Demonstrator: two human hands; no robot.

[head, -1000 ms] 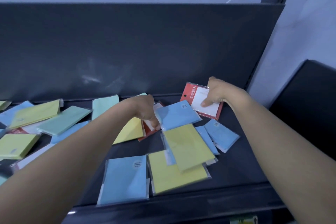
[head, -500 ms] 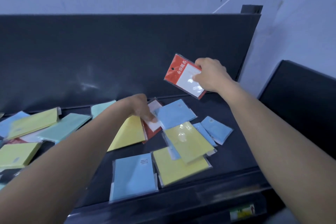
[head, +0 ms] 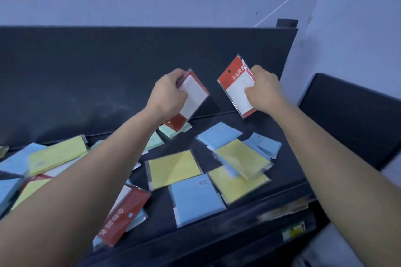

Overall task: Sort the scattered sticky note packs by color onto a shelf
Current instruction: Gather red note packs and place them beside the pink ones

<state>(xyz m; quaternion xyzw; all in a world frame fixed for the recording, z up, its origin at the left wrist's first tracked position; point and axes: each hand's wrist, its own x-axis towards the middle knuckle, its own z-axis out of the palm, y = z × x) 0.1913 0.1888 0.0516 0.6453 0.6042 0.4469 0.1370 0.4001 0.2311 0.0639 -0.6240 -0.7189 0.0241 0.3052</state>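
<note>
Left hand (head: 171,93): fingers curled round 1 red pack (head: 194,95), held up in front of the back panel (head: 86,71).
Right hand (head: 263,91): pinches a 2nd red pack (head: 235,91), also in front of the back panel, just beside the first.
Done: apparently only these 2 reds gathered; no colour group visible.
Left: yellow packs (head: 173,168), blue packs (head: 195,200), green packs (head: 171,131) and a 3rd red pack (head: 125,214) lie mixed on the shelf (head: 217,230) below the back panel.

Your left hand (head: 169,95) held the left pack (head: 195,93) above the shelf (head: 288,169), your right hand (head: 264,91) held the right pack (head: 235,86) just right of it, both before the back panel (head: 86,71), loose packs (head: 173,169) lay overlapping on the shelf below.
</note>
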